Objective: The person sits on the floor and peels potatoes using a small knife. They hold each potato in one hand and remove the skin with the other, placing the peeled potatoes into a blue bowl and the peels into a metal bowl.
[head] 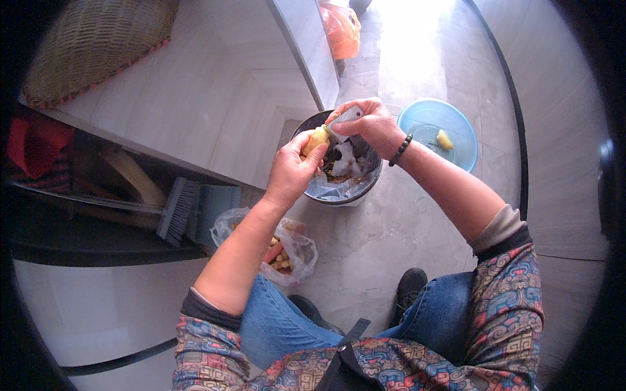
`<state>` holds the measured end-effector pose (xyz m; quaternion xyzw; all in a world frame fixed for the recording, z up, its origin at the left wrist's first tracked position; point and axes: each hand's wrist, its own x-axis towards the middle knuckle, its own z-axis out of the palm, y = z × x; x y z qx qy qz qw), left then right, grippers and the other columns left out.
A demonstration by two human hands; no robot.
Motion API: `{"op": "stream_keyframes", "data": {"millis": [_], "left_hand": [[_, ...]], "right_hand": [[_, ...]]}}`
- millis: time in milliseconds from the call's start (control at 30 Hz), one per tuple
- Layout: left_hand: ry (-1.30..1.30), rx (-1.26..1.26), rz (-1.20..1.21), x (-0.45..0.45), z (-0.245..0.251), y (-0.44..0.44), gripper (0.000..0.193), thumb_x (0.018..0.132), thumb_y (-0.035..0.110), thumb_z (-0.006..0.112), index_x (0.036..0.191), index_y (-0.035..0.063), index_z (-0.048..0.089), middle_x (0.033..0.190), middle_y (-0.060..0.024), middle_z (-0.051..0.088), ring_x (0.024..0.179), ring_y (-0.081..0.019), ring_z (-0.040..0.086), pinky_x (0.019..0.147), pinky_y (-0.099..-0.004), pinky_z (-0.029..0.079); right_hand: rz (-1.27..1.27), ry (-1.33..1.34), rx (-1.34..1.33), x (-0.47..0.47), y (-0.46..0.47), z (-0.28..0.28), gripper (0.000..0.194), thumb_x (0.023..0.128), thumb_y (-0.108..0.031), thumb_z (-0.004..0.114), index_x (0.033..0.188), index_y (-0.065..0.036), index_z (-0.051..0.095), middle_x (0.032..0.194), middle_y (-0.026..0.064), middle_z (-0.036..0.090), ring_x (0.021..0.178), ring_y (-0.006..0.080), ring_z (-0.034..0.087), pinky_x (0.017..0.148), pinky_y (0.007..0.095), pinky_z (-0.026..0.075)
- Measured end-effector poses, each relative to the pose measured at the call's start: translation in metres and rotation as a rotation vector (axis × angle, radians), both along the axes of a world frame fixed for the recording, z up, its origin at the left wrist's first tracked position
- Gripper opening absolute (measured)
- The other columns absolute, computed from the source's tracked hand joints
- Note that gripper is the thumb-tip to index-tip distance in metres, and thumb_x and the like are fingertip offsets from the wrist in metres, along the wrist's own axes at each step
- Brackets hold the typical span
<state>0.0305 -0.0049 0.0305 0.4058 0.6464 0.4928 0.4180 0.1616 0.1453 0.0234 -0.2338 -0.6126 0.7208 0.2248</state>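
My left hand (296,168) grips a pale yellow root vegetable (316,141), possibly a potato or ginger. Against its upper end, my right hand (368,124) holds a flat whitish hand tool (348,117) with a small hole near one end. Fingers partly cover the tool, so its exact kind is unclear. Both hands are above a dark round bin (370,188) lined with clear plastic. White crumpled paper (347,161) and brown scraps lie inside it. To the right, a translucent blue basin (464,122) holds another yellow piece (444,140).
Beside my left forearm, a clear plastic bag (303,247) holds several yellowish-brown pieces. A brush (175,211) and dustpan (215,212) stand by the cabinet (234,132) at left. A woven basket (105,44) rests on top. Farther off is an orange plastic bag (342,32).
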Motion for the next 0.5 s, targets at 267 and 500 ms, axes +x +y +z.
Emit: {"op": "stream_keyframes", "data": {"millis": [267, 500], "left_hand": [[-0.240, -0.008, -0.004, -0.004, 0.003, -0.002, 0.025, 0.093, 0.028, 0.057, 0.105, 0.0062, 0.056, 0.073, 0.0011, 0.056, 0.058, -0.0047, 0.052, 0.043, -0.0174, 0.038], [-0.194, 0.029, 0.044, -0.004, -0.003, -0.004, 0.022, 0.091, 0.021, 0.059, 0.106, 0.0043, 0.057, 0.070, 0.0030, 0.055, 0.056, -0.0040, 0.050, 0.044, -0.0188, 0.039]], "right_hand": [[-0.001, 0.129, -0.006, -0.001, -0.004, -0.003, 0.015, 0.072, -0.002, 0.071, 0.087, -0.002, 0.070, 0.076, 0.0045, 0.067, 0.069, 0.0081, 0.060, 0.064, 0.0237, 0.050], [-0.038, 0.150, -0.307, 0.004, 0.009, 0.004, 0.013, 0.078, 0.000, 0.068, 0.088, 0.000, 0.060, 0.091, 0.0143, 0.068, 0.081, 0.0193, 0.067, 0.074, 0.0283, 0.055]]}}
